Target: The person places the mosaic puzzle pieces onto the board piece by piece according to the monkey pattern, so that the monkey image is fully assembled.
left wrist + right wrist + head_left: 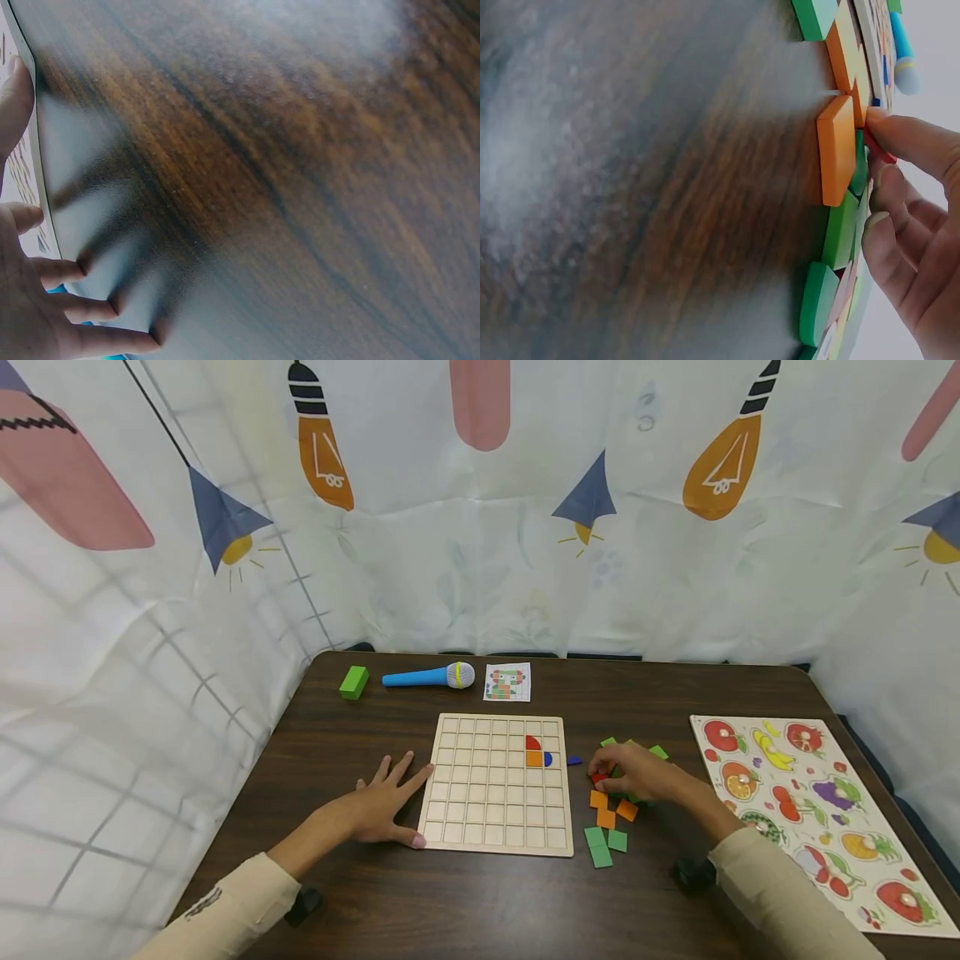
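Note:
A wooden grid board (480, 785) lies on the table, holding a red quarter-round tile (532, 742), an orange square tile (534, 758) and a blue rounded tile (548, 759) near its upper right. My left hand (382, 806) is spread on the table, thumb and index fingertip at the board's left edge. To the right of the board, my right hand (637, 772) pinches a red tile (879, 146) between thumb and finger, over a pile of loose tiles. Orange square tiles (606, 818) and green square tiles (600, 853) lie just below that hand.
Behind the board are a green block (354, 682), a blue toy microphone (420, 677) and a small pattern card (507, 682). A fruit puzzle board (817, 810) lies at the right, partly under the right forearm. One blue tile (574, 761) sits beside the grid board.

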`<state>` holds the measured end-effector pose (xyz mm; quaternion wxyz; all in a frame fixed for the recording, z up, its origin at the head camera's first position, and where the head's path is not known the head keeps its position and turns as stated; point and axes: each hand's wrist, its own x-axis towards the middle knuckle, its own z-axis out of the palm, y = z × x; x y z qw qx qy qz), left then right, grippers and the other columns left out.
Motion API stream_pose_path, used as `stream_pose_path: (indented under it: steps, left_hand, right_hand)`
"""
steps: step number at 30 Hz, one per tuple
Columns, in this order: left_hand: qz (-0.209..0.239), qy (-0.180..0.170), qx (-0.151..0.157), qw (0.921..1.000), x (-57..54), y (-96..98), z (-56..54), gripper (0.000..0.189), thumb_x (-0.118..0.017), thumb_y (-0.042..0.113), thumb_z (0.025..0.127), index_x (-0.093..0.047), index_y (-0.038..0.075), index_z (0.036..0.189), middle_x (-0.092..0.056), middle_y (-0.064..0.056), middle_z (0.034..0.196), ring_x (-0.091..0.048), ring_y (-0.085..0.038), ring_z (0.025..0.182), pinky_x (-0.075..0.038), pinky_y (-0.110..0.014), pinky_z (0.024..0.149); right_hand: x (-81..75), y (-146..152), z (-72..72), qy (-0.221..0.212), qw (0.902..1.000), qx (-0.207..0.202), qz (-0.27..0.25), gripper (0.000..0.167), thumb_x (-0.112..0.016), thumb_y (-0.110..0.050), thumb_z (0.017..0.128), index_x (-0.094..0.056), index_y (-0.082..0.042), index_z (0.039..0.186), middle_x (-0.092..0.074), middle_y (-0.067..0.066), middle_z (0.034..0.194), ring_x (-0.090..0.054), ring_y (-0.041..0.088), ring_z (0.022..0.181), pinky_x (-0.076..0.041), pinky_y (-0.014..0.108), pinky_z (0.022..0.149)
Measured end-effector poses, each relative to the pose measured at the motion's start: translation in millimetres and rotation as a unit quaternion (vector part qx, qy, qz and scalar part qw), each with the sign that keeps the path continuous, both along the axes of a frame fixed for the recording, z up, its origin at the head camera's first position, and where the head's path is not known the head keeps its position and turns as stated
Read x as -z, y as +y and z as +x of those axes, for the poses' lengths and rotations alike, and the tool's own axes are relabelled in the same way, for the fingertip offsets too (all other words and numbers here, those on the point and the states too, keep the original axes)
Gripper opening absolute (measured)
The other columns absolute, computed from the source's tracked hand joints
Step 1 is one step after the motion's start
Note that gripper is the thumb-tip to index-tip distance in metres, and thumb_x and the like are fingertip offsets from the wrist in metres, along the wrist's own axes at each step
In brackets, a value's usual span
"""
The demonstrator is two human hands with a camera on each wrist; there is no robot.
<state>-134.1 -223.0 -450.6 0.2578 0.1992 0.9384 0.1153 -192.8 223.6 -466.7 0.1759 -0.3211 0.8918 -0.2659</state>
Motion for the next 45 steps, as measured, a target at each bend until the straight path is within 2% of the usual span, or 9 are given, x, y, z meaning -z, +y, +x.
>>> stream_pose_path:
  steps: [4, 7, 13, 21, 29, 36, 41, 45]
  left_hand:
    - [0.001, 0.001, -0.001, 1.0000, 0.1, 0.5, 0.4, 0.110, -0.072, 0.065, 0.080, -0.014, 0.021, 0.163, -0.002, -0.025, 0.167, -0.004, -0.060, 0.148, -0.024, -0.084, 0.098]
    - [0.000, 0.002, -0.001, 1.0000, 0.0, 0.8, 1.0, 0.110, -0.072, 0.065, 0.080, -0.014, 0.021, 0.163, -0.002, -0.026, 0.167, -0.004, -0.060, 0.148, -0.024, -0.084, 0.098]
    - [-0.002, -0.001, -0.003, 1.0000, -1.3, 2.1, 2.0, 0.109, -0.073, 0.064, 0.080, -0.015, 0.020, 0.163, -0.003, -0.025, 0.167, -0.005, -0.060, 0.148, -0.025, -0.084, 0.099]
    - [-0.005, 0.002, -0.001, 1.0000, 0.4, 1.3, 1.5, 0.110, -0.072, 0.065, 0.080, -0.015, 0.021, 0.163, -0.002, -0.025, 0.167, -0.006, -0.060, 0.148, -0.026, -0.084, 0.098]
    - [-0.001, 0.001, -0.004, 1.0000, -0.8, 1.8, 1.4, 0.109, -0.073, 0.064, 0.080, -0.016, 0.021, 0.163, -0.003, -0.025, 0.167, -0.005, -0.061, 0.147, -0.026, -0.084, 0.097]
    - [0.000, 0.005, -0.007, 1.0000, -1.7, 2.5, 1.5, 0.109, -0.074, 0.063, 0.079, -0.017, 0.021, 0.162, -0.004, -0.025, 0.167, -0.006, -0.061, 0.147, -0.026, -0.084, 0.097]
    - [-0.004, 0.005, -0.008, 0.9999, 0.1, 2.0, 1.5, 0.110, -0.074, 0.064, 0.079, -0.016, 0.022, 0.162, -0.005, -0.025, 0.167, -0.008, -0.061, 0.147, -0.027, -0.084, 0.097]
    - [-0.006, 0.006, -0.007, 0.9999, 0.8, 1.5, 1.6, 0.110, -0.073, 0.065, 0.079, -0.016, 0.022, 0.163, -0.005, -0.024, 0.167, -0.008, -0.061, 0.147, -0.028, -0.084, 0.097]
  right_hand:
    - [2.8, -2, -0.9, -0.023, 0.9997, 0.001, -0.005, 0.014, -0.072, -0.016, 0.094, -0.068, -0.013, 0.107, -0.066, -0.004, 0.095, -0.058, 0.007, 0.081, -0.052, 0.026, 0.074]
    - [4.5, -2, -0.9, -0.015, 0.9999, 0.009, -0.002, 0.012, -0.072, -0.019, 0.094, -0.068, -0.015, 0.104, -0.065, -0.006, 0.091, -0.055, 0.005, 0.078, -0.051, 0.024, 0.071]
    - [5.4, -3, 1.6, -0.008, 0.9993, 0.032, -0.019, 0.005, -0.070, -0.021, 0.096, -0.066, -0.019, 0.095, -0.066, -0.008, 0.090, -0.060, 0.007, 0.081, -0.052, 0.025, 0.072]
    - [0.2, -4, 3.6, -0.045, 0.9954, 0.050, -0.069, 0.006, -0.066, -0.018, 0.099, -0.064, -0.015, 0.103, -0.065, 0.001, 0.096, -0.060, 0.012, 0.059, -0.055, 0.026, 0.059]
    - [3.1, -13, 5.2, 0.012, 0.9956, 0.029, -0.088, 0.018, -0.066, -0.022, 0.099, -0.071, -0.012, 0.113, -0.070, 0.000, 0.102, -0.053, 0.005, 0.069, -0.049, 0.023, 0.062]
    - [0.7, -24, 8.2, -0.010, 0.9938, 0.028, -0.107, 0.020, -0.063, -0.026, 0.101, -0.072, -0.013, 0.113, -0.069, 0.000, 0.105, -0.059, 0.006, 0.068, -0.053, 0.024, 0.063]
    - [0.3, -31, 7.6, 0.007, 0.9940, 0.024, -0.106, 0.019, -0.065, -0.022, 0.099, -0.072, -0.011, 0.115, -0.071, 0.000, 0.108, -0.055, 0.005, 0.072, -0.050, 0.023, 0.064]
    - [-0.1, -36, 7.8, 0.007, 0.9937, 0.024, -0.109, 0.022, -0.069, -0.017, 0.096, -0.068, -0.009, 0.117, -0.067, -0.001, 0.096, -0.050, 0.006, 0.066, -0.046, 0.022, 0.059]
